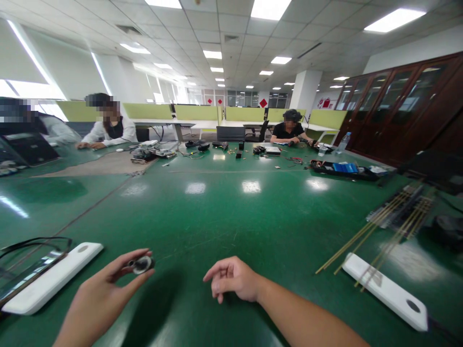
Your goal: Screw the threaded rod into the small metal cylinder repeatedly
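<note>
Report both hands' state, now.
Left hand: closed, pinching a small round object between thumb and fingers.
Right hand: open, fingers loosely bent, nothing visible in it.

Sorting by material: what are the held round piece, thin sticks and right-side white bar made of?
Round piece: possibly metal; shiny grey rim, blurred.
Thin sticks: likely bamboo or wood, matte; straight, tan.
White bar: probably plastic, satin; smooth, rounded edges.

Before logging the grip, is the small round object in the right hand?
No, the left hand pinches the small round object in its fingers.
</note>
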Demonstrator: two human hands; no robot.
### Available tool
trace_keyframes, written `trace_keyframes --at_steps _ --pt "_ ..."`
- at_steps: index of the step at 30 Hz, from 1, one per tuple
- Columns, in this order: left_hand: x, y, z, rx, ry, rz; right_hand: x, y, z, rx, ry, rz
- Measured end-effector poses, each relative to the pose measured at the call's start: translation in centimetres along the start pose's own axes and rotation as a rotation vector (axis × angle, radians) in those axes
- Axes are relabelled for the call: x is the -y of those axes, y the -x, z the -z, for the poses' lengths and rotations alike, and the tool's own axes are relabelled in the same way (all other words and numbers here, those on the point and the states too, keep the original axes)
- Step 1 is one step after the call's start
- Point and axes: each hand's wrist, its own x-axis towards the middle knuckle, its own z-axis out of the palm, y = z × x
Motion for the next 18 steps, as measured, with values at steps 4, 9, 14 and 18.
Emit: trace_keyframes --at_steps 4,9,14,18 --pt "-5.8 -2.6 -4.5 0.190 0.161 -0.139 0.1 -0.6 1.2 -0.359 0.063 0.217" --pt "-9.8 -4.0 -9.9 0.351 0.327 -0.362 -0.2 -1.0 2.4 -0.755 0.407 0.293" --pt "-8.2 -3.0 -13.0 0.474 0.364 -0.426 -1.0 -0.9 2.5 -0.806 0.629 0.250" --pt "-6.7 -2.6 -13.6 0.454 0.338 -0.394 -0.9 -0.9 2.1 -0.769 0.722 0.244"
